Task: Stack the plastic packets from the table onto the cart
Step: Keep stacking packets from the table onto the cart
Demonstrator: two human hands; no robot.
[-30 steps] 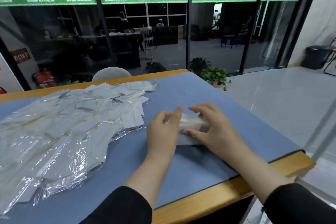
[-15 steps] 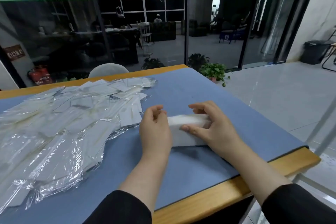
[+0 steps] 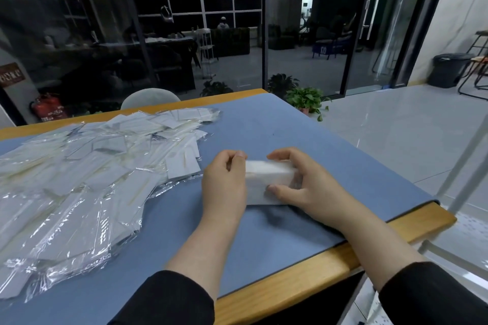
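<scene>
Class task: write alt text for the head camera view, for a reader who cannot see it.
Two hands, left hand and right hand, grip a small bundle of packets on a blue table. A loose heap of plastic packets lies to its left.

Packets (image 3: pixel 79 179) clear glossy plastic, crinkled, white paper inside; mat (image 3: pixel 303 140) matt blue, smooth; table (image 3: pixel 303 285) edge pale smooth wood; floor (image 3: pixel 396 126) glossy tile; sleeves (image 3: pixel 435 295) black cloth.

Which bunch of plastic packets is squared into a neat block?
The small white stack gripped between the left hand and right hand; the big pile lies loosely spread to its left.
</scene>
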